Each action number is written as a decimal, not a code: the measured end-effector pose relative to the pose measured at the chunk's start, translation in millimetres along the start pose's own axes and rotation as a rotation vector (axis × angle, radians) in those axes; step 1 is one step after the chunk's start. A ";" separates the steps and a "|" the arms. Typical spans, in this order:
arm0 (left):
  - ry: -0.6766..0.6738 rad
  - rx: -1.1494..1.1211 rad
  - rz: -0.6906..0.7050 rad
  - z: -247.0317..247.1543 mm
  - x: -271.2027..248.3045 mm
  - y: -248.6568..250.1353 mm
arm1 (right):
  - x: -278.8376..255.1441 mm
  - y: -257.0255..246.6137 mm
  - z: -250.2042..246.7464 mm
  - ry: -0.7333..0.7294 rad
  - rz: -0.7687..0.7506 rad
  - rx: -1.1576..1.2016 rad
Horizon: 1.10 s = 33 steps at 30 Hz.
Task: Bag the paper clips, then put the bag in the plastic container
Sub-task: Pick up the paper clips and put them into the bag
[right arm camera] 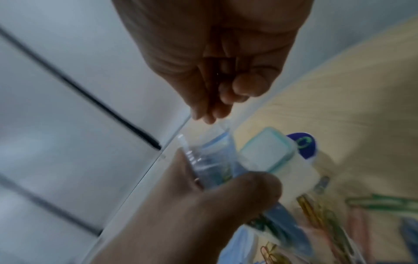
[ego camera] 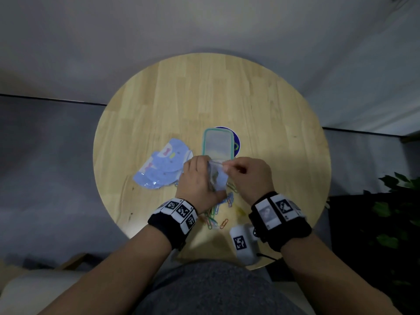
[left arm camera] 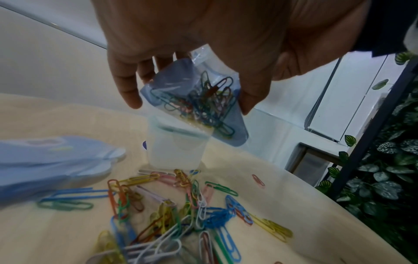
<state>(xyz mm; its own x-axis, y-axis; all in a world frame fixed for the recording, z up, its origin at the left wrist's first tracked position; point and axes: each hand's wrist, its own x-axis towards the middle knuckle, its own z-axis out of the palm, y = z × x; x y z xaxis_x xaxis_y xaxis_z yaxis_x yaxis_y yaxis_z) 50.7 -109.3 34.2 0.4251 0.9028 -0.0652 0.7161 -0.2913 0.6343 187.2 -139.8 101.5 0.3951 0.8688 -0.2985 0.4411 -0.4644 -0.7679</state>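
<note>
A small clear-and-blue zip bag [left arm camera: 199,101] with several coloured paper clips inside hangs above the table, gripped between the fingers and thumb of my left hand [ego camera: 202,169]. My right hand [ego camera: 229,165] pinches the bag's clear top strip [right arm camera: 222,126]. Just beyond the hands stands the translucent plastic container [ego camera: 205,142] with a teal rim, also seen under the bag [left arm camera: 176,151]. Many loose paper clips [left arm camera: 181,214] lie on the round wooden table [ego camera: 261,105] below my wrists.
A fanned stack of blue bags [ego camera: 159,167] lies left of the hands. A dark blue round sticker [ego camera: 236,142] shows behind the container. A white marker-tagged device [ego camera: 243,244] sits at the near table edge. Leafy plants [ego camera: 395,212] stand to the right.
</note>
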 end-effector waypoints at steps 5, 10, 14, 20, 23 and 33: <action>0.011 0.003 -0.019 -4.0 -5.8 -9.0 | 38.8 85.8 -10.6 0.109 0.328 -0.097; -0.019 0.040 -0.080 -14.9 -18.4 -23.0 | 55.8 137.3 -5.5 -0.022 0.410 -0.416; -0.038 0.102 -0.115 -17.4 -28.2 -36.3 | 55.9 122.7 24.2 -0.135 0.234 -0.467; -0.040 0.126 -0.118 -15.8 -27.7 -39.8 | 23.1 100.0 56.8 -0.365 0.017 -0.577; -0.050 0.123 -0.117 -15.4 -25.5 -39.1 | 13.6 102.9 61.5 -0.378 -0.007 -0.654; -0.107 0.145 -0.125 -13.5 -26.9 -44.0 | 5.0 98.3 71.7 -0.390 -0.031 -0.701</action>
<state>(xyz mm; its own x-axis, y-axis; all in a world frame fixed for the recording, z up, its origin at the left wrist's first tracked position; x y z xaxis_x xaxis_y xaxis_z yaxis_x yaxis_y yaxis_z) 0.3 -116.5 18.5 0.3783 0.8985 -0.2225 0.8358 -0.2283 0.4993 174.8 -168.8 -16.1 0.1214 0.8204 -0.5587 0.9018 -0.3264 -0.2833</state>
